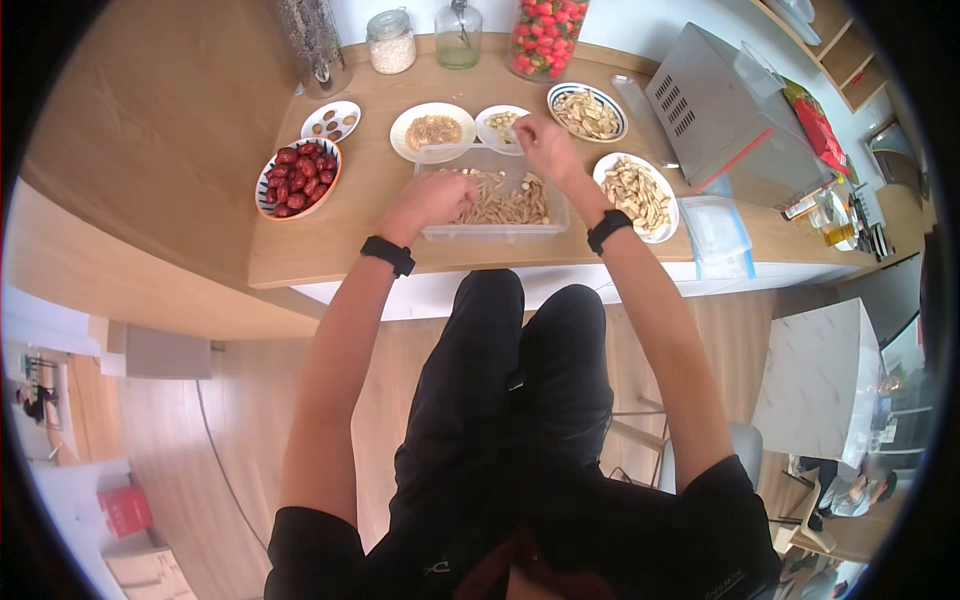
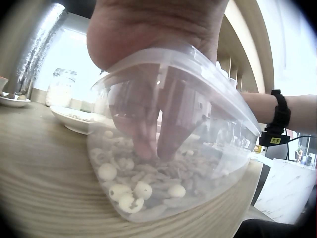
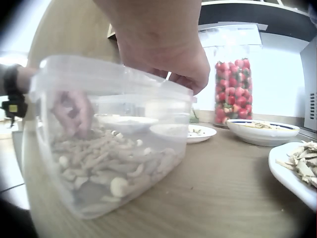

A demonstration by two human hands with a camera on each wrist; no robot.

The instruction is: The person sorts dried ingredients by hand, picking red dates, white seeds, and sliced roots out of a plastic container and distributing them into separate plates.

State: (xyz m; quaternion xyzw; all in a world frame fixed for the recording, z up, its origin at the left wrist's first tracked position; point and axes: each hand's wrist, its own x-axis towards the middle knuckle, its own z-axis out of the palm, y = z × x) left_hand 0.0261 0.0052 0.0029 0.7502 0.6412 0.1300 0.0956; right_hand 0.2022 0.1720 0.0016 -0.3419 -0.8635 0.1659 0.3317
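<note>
Left hand [image 1: 440, 198] reaches inside box [image 1: 495, 232], right [image 1: 548, 150] near plate [image 1: 484, 121]

The yellow label [image 2: 276, 141] on the right wrist device [image 2: 267, 137] begins with "右"; its second character is unclear. The shirt's [image 1: 640, 535] lettering is too small to read.

Deep red dates [image 1: 297, 180] in a white bowl [image 1: 334, 192] with orange rim and dark stripes

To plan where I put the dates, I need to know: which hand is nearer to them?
Left. The left hand dips into the box, right of the dates; the right hand is farther right, near the box's far corner.
</note>
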